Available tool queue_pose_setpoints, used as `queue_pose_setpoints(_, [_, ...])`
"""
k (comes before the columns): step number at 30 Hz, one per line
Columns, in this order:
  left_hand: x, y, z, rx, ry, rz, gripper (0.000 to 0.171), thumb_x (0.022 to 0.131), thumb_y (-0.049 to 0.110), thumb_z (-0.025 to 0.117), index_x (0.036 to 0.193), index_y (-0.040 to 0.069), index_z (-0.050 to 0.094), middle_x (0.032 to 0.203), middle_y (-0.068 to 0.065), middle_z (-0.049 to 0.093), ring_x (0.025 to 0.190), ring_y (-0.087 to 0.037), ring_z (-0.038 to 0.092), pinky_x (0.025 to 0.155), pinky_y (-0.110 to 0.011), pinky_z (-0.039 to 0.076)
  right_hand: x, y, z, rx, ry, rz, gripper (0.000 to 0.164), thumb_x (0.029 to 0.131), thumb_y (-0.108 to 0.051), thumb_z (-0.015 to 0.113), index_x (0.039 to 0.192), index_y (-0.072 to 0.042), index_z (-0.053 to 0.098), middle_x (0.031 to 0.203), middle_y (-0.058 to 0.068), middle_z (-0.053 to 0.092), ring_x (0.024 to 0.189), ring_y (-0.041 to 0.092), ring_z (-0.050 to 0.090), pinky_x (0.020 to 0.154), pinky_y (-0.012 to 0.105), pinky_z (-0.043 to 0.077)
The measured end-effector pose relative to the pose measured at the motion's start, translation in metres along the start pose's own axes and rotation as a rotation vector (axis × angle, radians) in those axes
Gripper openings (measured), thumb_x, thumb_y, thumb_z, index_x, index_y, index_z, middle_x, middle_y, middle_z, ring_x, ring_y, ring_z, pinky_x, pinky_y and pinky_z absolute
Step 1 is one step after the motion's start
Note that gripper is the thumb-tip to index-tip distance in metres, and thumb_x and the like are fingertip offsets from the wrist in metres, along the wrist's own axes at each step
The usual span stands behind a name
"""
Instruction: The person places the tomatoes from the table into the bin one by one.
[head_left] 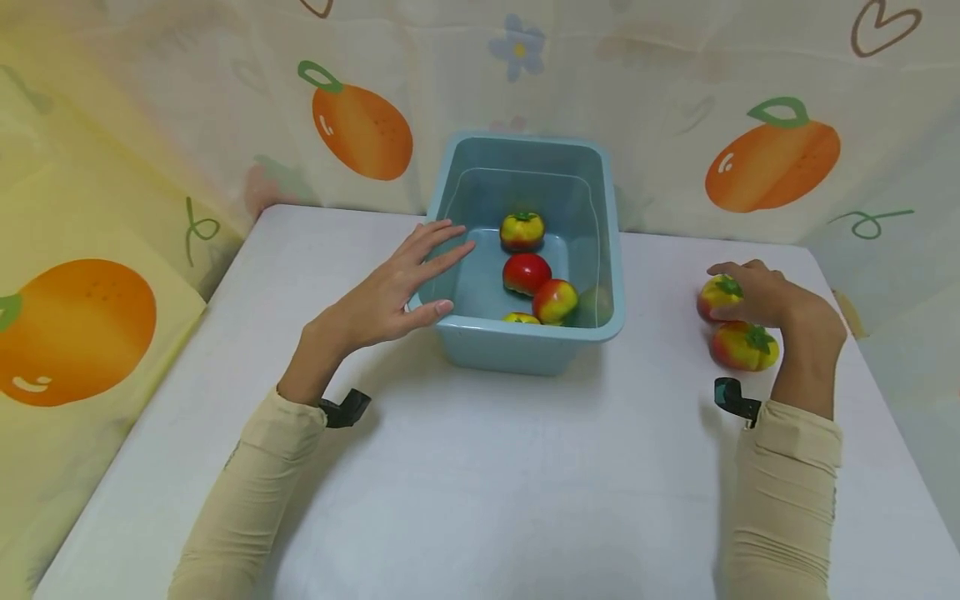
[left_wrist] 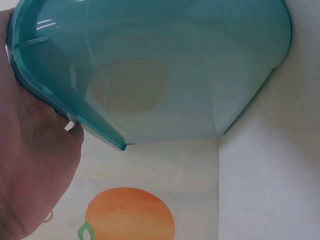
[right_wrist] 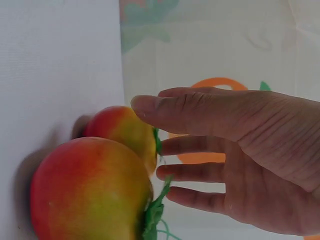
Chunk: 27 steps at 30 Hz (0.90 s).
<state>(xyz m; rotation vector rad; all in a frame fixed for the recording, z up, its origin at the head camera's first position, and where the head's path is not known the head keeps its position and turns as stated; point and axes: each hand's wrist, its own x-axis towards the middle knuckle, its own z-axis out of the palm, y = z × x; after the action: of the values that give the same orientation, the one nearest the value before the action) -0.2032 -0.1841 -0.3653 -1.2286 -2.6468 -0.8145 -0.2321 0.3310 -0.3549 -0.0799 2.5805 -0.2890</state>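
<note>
My left hand (head_left: pixel 382 300) is at the near left corner of a blue plastic bin (head_left: pixel 536 332), fingers spread over its rim. The left wrist view shows the palm (left_wrist: pixel 40 145) beside the rim; whether it touches cannot be told. Inside the bin lie several persimmon-like fruits, among them a yellow one (head_left: pixel 522 232), a red one (head_left: pixel 527 273) and a red-yellow one (head_left: pixel 555 302). At the right, my right hand (head_left: pixel 765 296) hovers over the farther (right_wrist: pixel 120 130) of two red-yellow persimmons, its fingers around the leafy top without gripping. The nearer persimmon (right_wrist: pixel 90 190) sits beside it.
A white table (head_left: pixel 487 467) carries everything. Behind it hangs a curtain (head_left: pixel 660 108) printed with orange fruits, and a yellowish cloth (head_left: pixel 82 450) stands at the left. Each wrist wears a small black camera mount, such as the left one (head_left: pixel 347 410).
</note>
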Motion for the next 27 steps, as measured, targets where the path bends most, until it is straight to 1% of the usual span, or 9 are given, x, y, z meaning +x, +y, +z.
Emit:
queue_pose_setpoints(5, [0.001,0.001,0.001,0.001,0.002,-0.005,0.081,0.103,0.069,0.035,0.164,0.015,0.037,0.173,-0.01,0.028,0.165,-0.031,0.013,0.135,-0.058,0.007,0.002,0.002,0.002,0.006,-0.007,-0.002,0.075,0.101,-0.034,0.065,0.163,-0.014,0.028,0.152,0.035,0.028,0.13,0.059,0.033,0.098,0.085,0.037])
queue_pose_setpoints(8, [0.0,0.001,0.001,0.0,0.004,-0.004,0.08,0.103,0.068,0.035,0.164,0.016,0.037,0.173,-0.01,0.028,0.165,-0.03,0.013,0.135,-0.058,0.007,0.003,0.003,0.002,-0.01,0.006,-0.008,0.071,0.102,-0.03,0.065,0.162,-0.012,0.03,0.151,0.035,0.03,0.13,0.058,0.034,0.099,0.085,0.037])
queue_pose_setpoints(12, [0.001,0.0,0.001,-0.001,0.004,0.001,0.08,0.103,0.068,0.036,0.163,0.016,0.037,0.173,-0.01,0.028,0.165,-0.031,0.014,0.135,-0.058,0.007,0.003,0.003,0.003,-0.019,0.016,0.009,0.07,0.101,-0.026,0.067,0.161,-0.012,0.033,0.149,0.034,0.03,0.129,0.058,0.031,0.095,0.084,0.041])
queue_pose_setpoints(17, [0.001,0.0,0.0,-0.004,0.006,0.011,0.08,0.103,0.068,0.037,0.163,0.015,0.037,0.172,-0.011,0.029,0.164,-0.031,0.014,0.135,-0.058,0.007,0.005,0.005,0.008,0.003,0.031,0.023,0.067,0.1,-0.022,0.066,0.159,-0.012,0.036,0.147,0.035,0.026,0.129,0.056,0.024,0.092,0.078,0.046])
queue_pose_setpoints(22, [0.001,0.001,0.0,-0.004,-0.002,0.006,0.079,0.103,0.067,0.037,0.164,0.016,0.036,0.173,-0.01,0.029,0.165,-0.031,0.013,0.135,-0.058,0.007,0.008,0.006,0.011,0.047,0.044,0.032,0.066,0.099,-0.021,0.068,0.156,-0.01,0.038,0.148,0.036,0.022,0.128,0.056,0.022,0.089,0.072,0.05])
queue_pose_setpoints(24, [0.001,0.001,0.0,-0.006,-0.005,0.002,0.08,0.103,0.067,0.037,0.164,0.015,0.036,0.173,-0.01,0.028,0.165,-0.031,0.013,0.135,-0.06,0.008,0.009,0.006,0.011,0.061,0.046,0.038,0.066,0.098,-0.02,0.069,0.156,-0.01,0.038,0.149,0.036,0.021,0.128,0.056,0.023,0.089,0.072,0.05])
queue_pose_setpoints(27, [0.001,0.001,0.0,-0.006,-0.005,0.0,0.08,0.103,0.068,0.036,0.164,0.016,0.036,0.173,-0.01,0.028,0.165,-0.031,0.013,0.134,-0.06,0.009,0.01,0.006,0.011,0.058,0.036,0.042,0.069,0.097,-0.021,0.071,0.157,-0.011,0.037,0.151,0.036,0.022,0.128,0.057,0.025,0.089,0.076,0.048])
